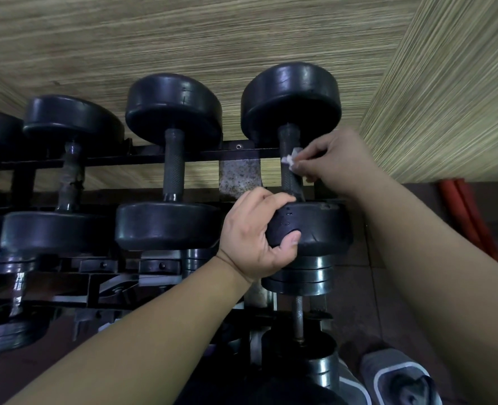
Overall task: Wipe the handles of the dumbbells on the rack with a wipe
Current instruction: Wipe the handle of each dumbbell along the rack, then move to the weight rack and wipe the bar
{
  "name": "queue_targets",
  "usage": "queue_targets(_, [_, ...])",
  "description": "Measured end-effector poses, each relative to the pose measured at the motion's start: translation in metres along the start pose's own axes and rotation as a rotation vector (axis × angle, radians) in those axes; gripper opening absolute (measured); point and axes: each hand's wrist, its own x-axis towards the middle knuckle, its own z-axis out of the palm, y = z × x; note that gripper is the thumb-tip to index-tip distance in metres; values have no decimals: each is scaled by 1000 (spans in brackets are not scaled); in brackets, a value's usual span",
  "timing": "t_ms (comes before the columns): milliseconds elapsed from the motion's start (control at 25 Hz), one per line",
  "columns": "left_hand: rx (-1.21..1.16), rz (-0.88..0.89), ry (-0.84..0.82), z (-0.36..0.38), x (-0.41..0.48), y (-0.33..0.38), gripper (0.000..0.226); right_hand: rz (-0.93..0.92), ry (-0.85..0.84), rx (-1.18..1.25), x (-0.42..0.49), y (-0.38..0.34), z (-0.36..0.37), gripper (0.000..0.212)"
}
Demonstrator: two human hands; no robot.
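Note:
Black round-headed dumbbells lie side by side on the top tier of a dark metal rack (239, 153). On the rightmost dumbbell (291, 97), my right hand (338, 162) pinches a small white wipe (290, 160) against the knurled handle (289, 171), about midway along it. My left hand (256, 235) grips the near head (320, 226) of that same dumbbell, fingers curled over its top edge and thumb on its face. The neighbouring dumbbell (173, 165) to the left lies untouched, its handle bare.
Two more dumbbells (69, 176) lie further left on the top tier. Lower tiers hold chrome plate dumbbells (298, 287). A straw-textured wall (241, 39) runs behind and to the right. Red tubes (469, 211) lean at the right. My grey shoe (399, 375) is on the floor.

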Motion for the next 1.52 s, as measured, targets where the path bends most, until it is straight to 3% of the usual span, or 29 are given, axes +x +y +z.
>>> queue_targets(120, [4, 14, 6, 1, -2, -1, 51, 58, -194, -112, -16, -1, -7, 13])
queue_targets(240, [7, 3, 11, 1, -2, 0, 49, 125, -232, -74, -23, -4, -13, 12])
queue_targets(320, [10, -17, -2, -1, -3, 4, 48, 127, -182, -51, -29, -9, -11, 12])
queue_targets(600, [-22, -190, -251, -26, 11, 20, 52, 131, 127, 457, -76, -32, -25, 23])
queue_targets(720, [-154, -399, -230, -36, 22, 27, 32, 92, 195, 517, -103, -36, -32, 21])
queue_targets(800, [-200, -437, -209, -40, 30, 35, 20, 71, 227, 531, -120, -38, -30, 19])
queue_targets(960, [-35, -373, -395, -62, 37, 61, 13, 65, 281, 601, -154, -48, -23, 8])
queue_targets(1160, [142, -196, -632, -92, 41, 82, 36, 86, 372, 543, -193, -56, -24, 6])
queue_targets(1360, [133, -46, -755, -103, 58, 111, 33, 124, 515, 269, -244, -67, -39, 14])
queue_targets(1520, [77, 115, -879, -101, 73, 145, 42, 186, 710, 170, -296, -79, -35, 2])
